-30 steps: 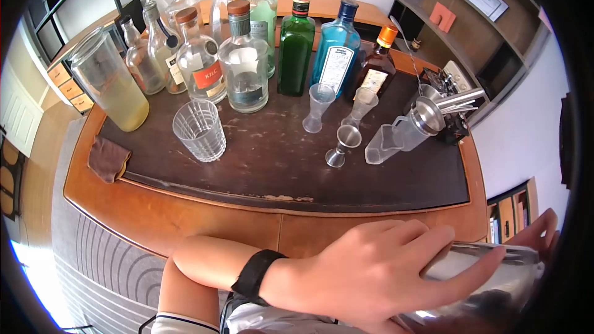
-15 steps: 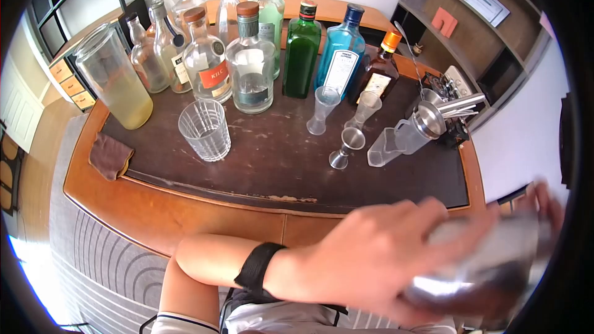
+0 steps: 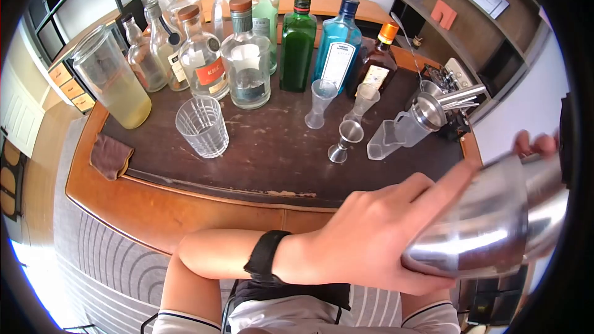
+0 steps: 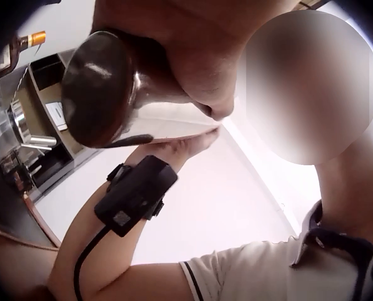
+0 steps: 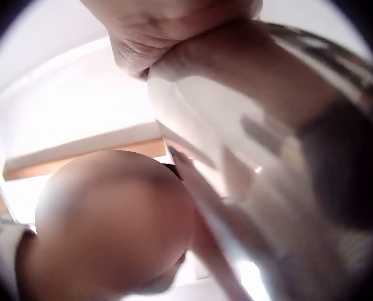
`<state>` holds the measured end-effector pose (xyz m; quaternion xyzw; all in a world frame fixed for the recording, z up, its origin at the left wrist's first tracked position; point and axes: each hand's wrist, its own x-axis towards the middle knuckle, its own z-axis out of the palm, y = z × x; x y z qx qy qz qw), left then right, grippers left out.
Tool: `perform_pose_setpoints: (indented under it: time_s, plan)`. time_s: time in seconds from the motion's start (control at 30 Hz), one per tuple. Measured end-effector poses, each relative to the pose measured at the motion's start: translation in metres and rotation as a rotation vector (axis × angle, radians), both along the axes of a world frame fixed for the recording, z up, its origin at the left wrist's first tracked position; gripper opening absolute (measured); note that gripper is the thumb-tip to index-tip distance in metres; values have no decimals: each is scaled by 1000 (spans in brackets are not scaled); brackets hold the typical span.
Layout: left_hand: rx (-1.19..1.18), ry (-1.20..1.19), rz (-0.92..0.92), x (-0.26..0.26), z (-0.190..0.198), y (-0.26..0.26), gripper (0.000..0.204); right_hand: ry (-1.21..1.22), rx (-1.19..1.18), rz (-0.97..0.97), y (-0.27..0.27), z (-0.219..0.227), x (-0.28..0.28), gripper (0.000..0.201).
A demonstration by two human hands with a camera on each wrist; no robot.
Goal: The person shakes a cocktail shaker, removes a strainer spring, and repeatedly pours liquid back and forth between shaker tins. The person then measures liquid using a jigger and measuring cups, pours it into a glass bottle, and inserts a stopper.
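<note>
Both hands hold a shiny metal cocktail shaker (image 3: 476, 229), tilted and raised in front of the body at the right of the head view. My left hand (image 3: 383, 235) wraps round the near, wider end, its index finger stretched along the side. Only the fingertips of my right hand (image 3: 535, 142) show at the far end; the rest is hidden. In the left wrist view, the shaker's rounded base (image 4: 98, 88) sits beneath the left hand (image 4: 186, 31). The right wrist view has the right hand (image 5: 180, 28) gripping the shaker (image 5: 236, 119) from above.
The dark-topped table (image 3: 266, 167) bears a cut-glass tumbler (image 3: 202, 127), a metal jigger (image 3: 345, 141), clear measures (image 3: 320, 105) and a small clear jug (image 3: 396, 136). Several bottles (image 3: 296, 49) line the back. A pitcher of yellowish liquid (image 3: 114, 80) and a brown cloth (image 3: 111, 156) are at left.
The shaker, with both hands on it, has moved up and come further into view on the right. It was blurred by motion half a second ago. The things on the table stayed put.
</note>
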<state>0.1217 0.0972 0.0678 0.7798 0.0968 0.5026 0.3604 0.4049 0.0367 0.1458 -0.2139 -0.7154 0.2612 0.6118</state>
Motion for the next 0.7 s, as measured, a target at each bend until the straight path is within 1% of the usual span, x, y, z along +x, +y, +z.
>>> perform_pose_setpoints:
  time_s: [0.07,0.1,0.13,0.2,0.23,0.27,0.33,0.4,0.43,0.47,0.53,0.57,0.6,0.67,0.7]
  plan:
    - [143,-12,3,-8,3,-1,107,-1,25,-9,2,2,6,25]
    - [309,-20,19,-10,5,-3,104,2,29,-12,4,2,8,25]
    - [402,-71,69,-9,3,-9,102,4,31,-14,5,1,10,24]
    - [305,-62,25,-6,3,-10,100,5,29,-22,5,0,15,23]
    - [148,-53,16,-3,2,-8,97,6,26,-28,2,-1,17,23]
    - [-7,-45,7,-1,3,-5,95,5,27,-34,-10,11,8,23]
    - [-3,-36,-10,-6,6,-2,97,10,51,-31,3,2,14,23]
    - [379,-20,-12,-11,4,-6,106,30,64,-29,6,-2,6,23]
    - [382,-63,30,-10,4,-12,107,36,69,-30,6,-2,3,23]
    - [377,-65,28,-7,2,-10,107,40,72,-32,5,-3,0,23]
    - [25,-12,-36,-2,0,-4,98,49,80,-35,3,-3,-7,22]
    - [-74,-18,-39,-2,2,-1,98,53,89,-33,3,-3,-11,22]
    - [-67,-18,-37,-4,4,0,98,59,104,-30,5,-2,-14,22]
    - [320,-76,-19,-9,5,-1,103,77,124,-29,9,-4,-20,22]
    - [421,-110,16,-10,6,-5,103,84,130,-29,10,-5,-23,22]
